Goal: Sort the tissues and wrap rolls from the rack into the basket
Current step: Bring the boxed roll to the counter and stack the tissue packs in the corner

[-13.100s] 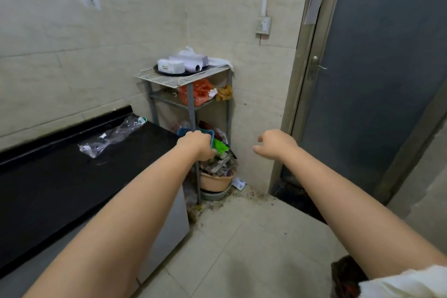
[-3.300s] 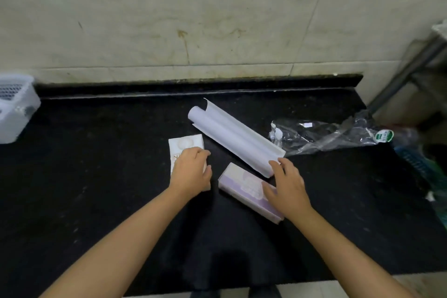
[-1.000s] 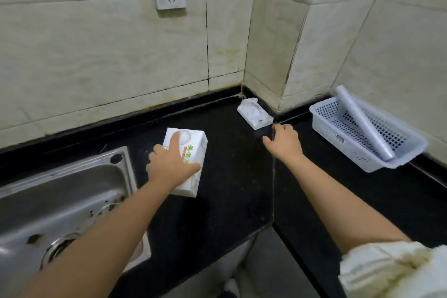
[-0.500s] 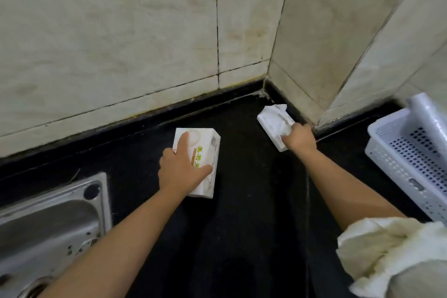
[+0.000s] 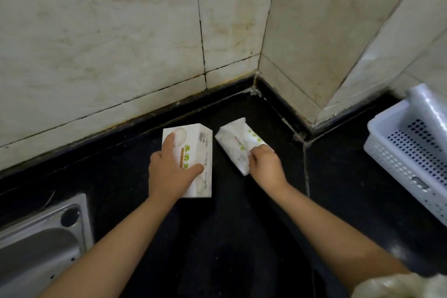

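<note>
Two tissue packs lie on the black counter (image 5: pixel 242 237) near the wall corner. My left hand (image 5: pixel 170 173) rests on top of a white tissue box (image 5: pixel 200 143) with green lettering, fingers spread across it and thumb at its side. My right hand (image 5: pixel 264 164) pinches the near end of a soft white tissue pack (image 5: pixel 233 144), which lies tilted just right of the box. At the right edge stands the white perforated basket (image 5: pixel 396 150), with a white wrap roll (image 5: pixel 433 113) leaning in it, partly cut off by the frame.
A steel sink (image 5: pixel 41 247) occupies the lower left corner. Tiled walls meet in a corner behind the packs. A seam in the counter (image 5: pixel 306 176) runs between the packs and the basket. A pale sleeve (image 5: pixel 399 285) shows at the bottom right.
My right hand has pulled the soft tissue pack away from the corner toward the tissue box. The left hand stays on the box. My view has tilted down and closer.
</note>
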Available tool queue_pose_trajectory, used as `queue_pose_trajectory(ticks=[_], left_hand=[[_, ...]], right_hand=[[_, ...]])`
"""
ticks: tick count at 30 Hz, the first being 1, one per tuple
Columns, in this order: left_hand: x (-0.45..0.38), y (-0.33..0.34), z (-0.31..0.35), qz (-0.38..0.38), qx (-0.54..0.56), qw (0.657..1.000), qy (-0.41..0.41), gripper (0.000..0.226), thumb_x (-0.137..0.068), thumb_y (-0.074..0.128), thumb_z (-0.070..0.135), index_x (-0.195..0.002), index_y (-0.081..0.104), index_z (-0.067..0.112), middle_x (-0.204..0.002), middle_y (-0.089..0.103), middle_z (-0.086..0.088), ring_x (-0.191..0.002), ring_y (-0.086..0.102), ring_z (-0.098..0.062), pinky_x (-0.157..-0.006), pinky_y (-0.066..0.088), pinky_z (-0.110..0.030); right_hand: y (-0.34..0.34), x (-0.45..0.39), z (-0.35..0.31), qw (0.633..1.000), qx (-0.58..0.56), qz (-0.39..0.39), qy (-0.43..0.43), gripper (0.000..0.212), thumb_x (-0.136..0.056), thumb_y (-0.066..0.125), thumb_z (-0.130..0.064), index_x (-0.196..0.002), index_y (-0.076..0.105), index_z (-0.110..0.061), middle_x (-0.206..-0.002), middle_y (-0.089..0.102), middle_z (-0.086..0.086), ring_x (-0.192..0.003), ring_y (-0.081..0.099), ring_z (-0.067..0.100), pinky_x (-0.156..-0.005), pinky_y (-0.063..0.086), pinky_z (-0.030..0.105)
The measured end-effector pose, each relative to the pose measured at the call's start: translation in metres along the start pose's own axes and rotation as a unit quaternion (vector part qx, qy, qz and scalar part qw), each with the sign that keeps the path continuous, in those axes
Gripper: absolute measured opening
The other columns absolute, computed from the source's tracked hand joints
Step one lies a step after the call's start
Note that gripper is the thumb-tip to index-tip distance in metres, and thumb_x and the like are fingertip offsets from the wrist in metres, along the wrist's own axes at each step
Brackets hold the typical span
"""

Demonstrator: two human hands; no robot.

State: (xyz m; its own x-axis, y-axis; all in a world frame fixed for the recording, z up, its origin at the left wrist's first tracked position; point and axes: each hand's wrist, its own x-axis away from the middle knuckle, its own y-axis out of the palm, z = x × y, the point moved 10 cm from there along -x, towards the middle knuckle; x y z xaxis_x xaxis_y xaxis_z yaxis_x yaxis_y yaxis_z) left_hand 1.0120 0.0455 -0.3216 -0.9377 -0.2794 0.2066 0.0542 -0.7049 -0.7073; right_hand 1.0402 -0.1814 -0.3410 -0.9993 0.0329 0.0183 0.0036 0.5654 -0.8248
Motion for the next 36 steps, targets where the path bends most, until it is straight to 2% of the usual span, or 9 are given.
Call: queue_pose_trajectory(ticks=[3,5,7,9,13,16,24,33,36], left_hand=[[-0.002,0.001,0.007,0.006,0.015,1.000,-0.010,0.091,-0.071,0.075,0.027,-0.144,0.022,0.028,-0.130,0.041,-0.017,-0.112,0.049,-0.032,-0.097,0.046,-0.045],[-0.003,0.006,0.017,0.003,0.023,1.000,-0.009,0.092,-0.071,0.076,0.026,-0.144,0.020,0.029,-0.131,0.040,-0.017,-0.113,0.047,-0.030,-0.094,0.043,-0.040],[-0.006,0.016,0.032,-0.006,0.036,0.999,-0.004,0.092,-0.072,0.075,0.026,-0.145,0.019,0.031,-0.132,0.039,-0.015,-0.113,0.046,-0.028,-0.089,0.041,-0.036],[-0.010,0.029,0.054,-0.019,0.050,0.999,0.002,0.092,-0.073,0.075,0.028,-0.145,0.018,0.032,-0.133,0.038,-0.014,-0.114,0.047,-0.029,-0.089,0.042,-0.036],[-0.020,0.076,0.125,-0.052,0.050,0.996,0.051,0.092,-0.072,0.073,0.035,-0.144,0.016,0.034,-0.132,0.037,-0.014,-0.115,0.045,-0.031,-0.083,0.037,-0.032],[-0.033,0.117,0.162,-0.078,0.059,0.995,0.005,0.092,-0.072,0.070,0.043,-0.144,0.013,0.036,-0.133,0.034,-0.015,-0.121,0.039,-0.035,-0.091,0.037,-0.039],[-0.047,0.198,0.149,-0.088,0.052,0.980,-0.168,0.094,-0.074,0.066,0.051,-0.145,0.009,0.027,-0.140,0.028,-0.020,-0.128,0.029,-0.035,-0.103,0.033,-0.045],[-0.055,0.213,0.153,-0.081,0.055,0.978,-0.184,0.093,-0.083,0.054,0.054,-0.149,-0.003,0.022,-0.147,0.019,-0.017,-0.131,0.028,-0.033,-0.110,0.027,-0.041],[-0.056,0.197,0.148,-0.091,0.102,0.976,-0.168,0.081,-0.087,0.056,0.042,-0.148,0.009,0.018,-0.148,0.023,-0.016,-0.132,0.033,-0.033,-0.109,0.033,-0.042]], right_hand=[[0.013,0.007,-0.001,0.998,-0.047,-0.046,-0.006,0.020,-0.089,0.050,-0.008,-0.097,0.063,0.006,-0.107,0.059,0.022,-0.096,0.058,0.033,-0.077,0.038,0.023],[0.001,0.010,0.003,0.995,-0.077,-0.052,-0.024,0.029,-0.089,0.054,-0.009,-0.116,0.058,0.000,-0.118,0.057,0.017,-0.095,0.059,0.025,-0.077,0.034,0.010],[-0.025,0.011,0.017,0.995,-0.089,-0.029,-0.040,0.032,-0.088,0.055,-0.007,-0.120,0.057,-0.002,-0.119,0.058,0.015,-0.085,0.055,0.014,-0.075,0.031,0.005],[-0.049,0.013,0.040,0.997,-0.070,-0.013,-0.036,0.031,-0.087,0.054,-0.005,-0.118,0.058,-0.003,-0.118,0.059,0.014,-0.085,0.053,0.011,-0.077,0.034,0.009],[-0.077,0.014,0.078,0.999,-0.023,-0.015,-0.032,0.029,-0.088,0.053,-0.003,-0.116,0.059,-0.001,-0.122,0.058,0.015,-0.110,0.056,0.024,-0.093,0.040,0.022],[-0.097,0.012,0.101,1.000,-0.013,0.014,-0.022,0.028,-0.086,0.053,0.002,-0.113,0.061,0.001,-0.119,0.060,0.016,-0.111,0.056,0.027,-0.093,0.037,0.021],[-0.113,0.012,0.134,0.999,0.023,0.033,-0.033,0.028,-0.086,0.053,-0.001,-0.113,0.062,-0.002,-0.115,0.063,0.015,-0.114,0.050,0.027,-0.094,0.029,0.019],[-0.115,0.014,0.150,0.999,0.040,0.007,-0.026,0.028,-0.087,0.053,-0.004,-0.113,0.062,-0.004,-0.118,0.062,0.013,-0.116,0.049,0.025,-0.095,0.028,0.020],[-0.107,0.008,0.132,0.998,0.035,-0.026,-0.041,0.030,-0.088,0.050,-0.002,-0.116,0.060,-0.005,-0.122,0.060,0.013,-0.118,0.048,0.024,-0.099,0.031,0.022]])
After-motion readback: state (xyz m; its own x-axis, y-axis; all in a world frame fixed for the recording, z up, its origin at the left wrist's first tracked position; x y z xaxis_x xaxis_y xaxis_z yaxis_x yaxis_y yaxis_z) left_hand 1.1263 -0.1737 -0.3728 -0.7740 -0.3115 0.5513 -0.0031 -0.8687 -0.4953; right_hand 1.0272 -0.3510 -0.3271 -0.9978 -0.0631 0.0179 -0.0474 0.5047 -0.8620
